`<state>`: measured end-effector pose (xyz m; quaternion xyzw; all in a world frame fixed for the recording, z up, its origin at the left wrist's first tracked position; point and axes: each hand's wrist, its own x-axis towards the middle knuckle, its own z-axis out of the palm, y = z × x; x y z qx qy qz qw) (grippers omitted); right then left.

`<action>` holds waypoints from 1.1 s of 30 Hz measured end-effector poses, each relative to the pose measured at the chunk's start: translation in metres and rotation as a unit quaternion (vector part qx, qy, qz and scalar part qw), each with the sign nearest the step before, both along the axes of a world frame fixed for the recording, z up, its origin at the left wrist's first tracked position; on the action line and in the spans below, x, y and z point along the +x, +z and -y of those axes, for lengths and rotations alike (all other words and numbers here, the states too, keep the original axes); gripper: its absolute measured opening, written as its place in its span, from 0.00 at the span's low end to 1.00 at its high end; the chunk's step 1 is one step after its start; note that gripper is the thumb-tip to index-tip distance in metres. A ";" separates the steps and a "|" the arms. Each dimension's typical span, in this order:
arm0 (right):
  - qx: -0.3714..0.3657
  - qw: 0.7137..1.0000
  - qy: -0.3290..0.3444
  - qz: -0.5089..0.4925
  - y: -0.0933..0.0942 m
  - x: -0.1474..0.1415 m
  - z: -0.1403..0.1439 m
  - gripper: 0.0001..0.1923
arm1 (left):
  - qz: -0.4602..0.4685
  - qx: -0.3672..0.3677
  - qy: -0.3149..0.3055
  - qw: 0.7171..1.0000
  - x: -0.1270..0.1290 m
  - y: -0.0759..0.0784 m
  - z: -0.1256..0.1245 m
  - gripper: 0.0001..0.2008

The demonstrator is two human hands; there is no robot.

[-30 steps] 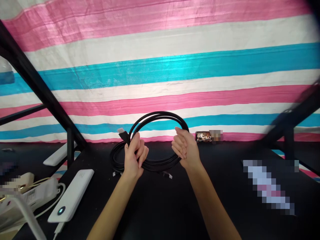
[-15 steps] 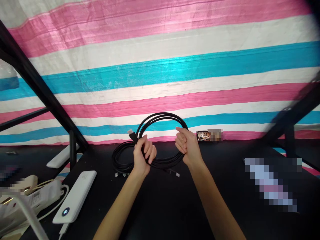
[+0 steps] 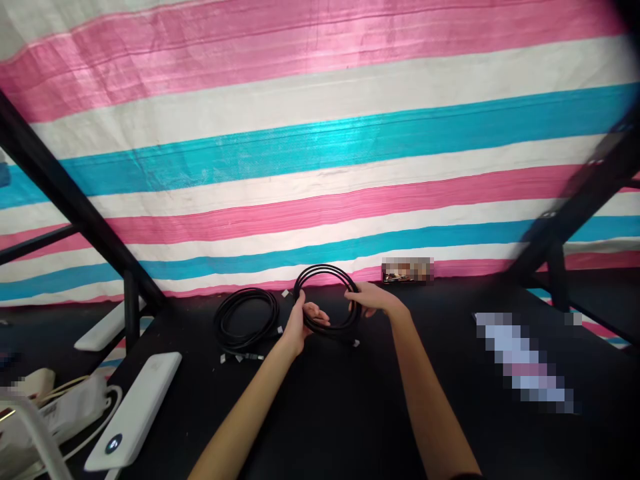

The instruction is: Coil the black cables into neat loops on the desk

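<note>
A black cable [image 3: 325, 268] wound into a round coil is held between my two hands, low over the black table. My left hand [image 3: 299, 325] grips its left side, with the thumb over the strands and the fingers reaching inside the loop. On the opposite side, my right hand [image 3: 376, 299] has its fingers closed around the strands. One light-tipped plug [image 3: 356, 343] pokes out below the coil, and another plug [image 3: 285, 293] shows at its upper left. Left of my hands, a second coiled black cable [image 3: 221, 321] lies on the table with several light plug ends around it.
A white power bank [image 3: 143, 407] lies at the left, near a white power strip [image 3: 75, 407] with cords. Black metal frame bars [image 3: 95, 230] slant on both sides. Behind the table [image 3: 330, 413] hangs a striped sheet [image 3: 320, 147]. Blurred-out items lie at the right and back.
The held coil has come down toward the table and looks smaller. My left hand's fingers have loosened and straightened, and the second coil is now apart from the held one in view.
</note>
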<state>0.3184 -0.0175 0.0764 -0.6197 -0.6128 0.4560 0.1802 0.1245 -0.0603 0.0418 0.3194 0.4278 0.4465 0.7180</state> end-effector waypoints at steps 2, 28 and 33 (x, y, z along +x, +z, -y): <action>-0.029 0.999 0.010 0.044 -0.013 0.004 -0.007 0.06 | -0.047 -0.017 -0.058 0.997 -0.006 -0.001 -0.002 0.28; 0.187 0.974 0.075 0.104 -0.015 -0.017 -0.010 0.20 | 0.171 -0.209 -0.149 0.951 0.034 -0.012 0.019 0.20; 0.184 0.975 0.085 0.091 0.007 -0.017 0.005 0.18 | -0.096 0.022 -0.253 0.962 0.011 0.022 0.018 0.18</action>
